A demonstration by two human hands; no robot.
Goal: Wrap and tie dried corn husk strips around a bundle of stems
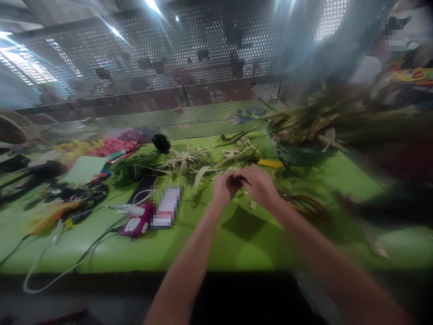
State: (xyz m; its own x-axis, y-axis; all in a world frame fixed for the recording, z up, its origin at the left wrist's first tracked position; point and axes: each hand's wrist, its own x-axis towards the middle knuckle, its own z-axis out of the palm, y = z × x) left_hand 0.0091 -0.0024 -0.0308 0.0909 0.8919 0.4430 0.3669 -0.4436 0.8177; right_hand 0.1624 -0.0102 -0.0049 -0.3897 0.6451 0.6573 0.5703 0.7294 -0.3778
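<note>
My left hand (223,188) and my right hand (260,184) meet over the middle of the green table, fingertips together. The fingers of both are curled and closed. Whatever lies between them, if anything, is hidden by the fingers and blur. Just beyond and to the left lie pale dry leaf strips that look like corn husks (186,160). One curled pale strip (200,177) rests close to my left hand. A yellow-handled tool (270,163) lies behind my right hand, and orange-handled pliers or scissors (306,205) lie to its right.
A green basket (297,153) heaped with dry leaves stands at the back right. To the left are a phone (167,205), a purple power adapter (138,221) with cables, green fibre (133,168), and pink flowers (118,146). A perforated metal screen (189,67) rises behind the table.
</note>
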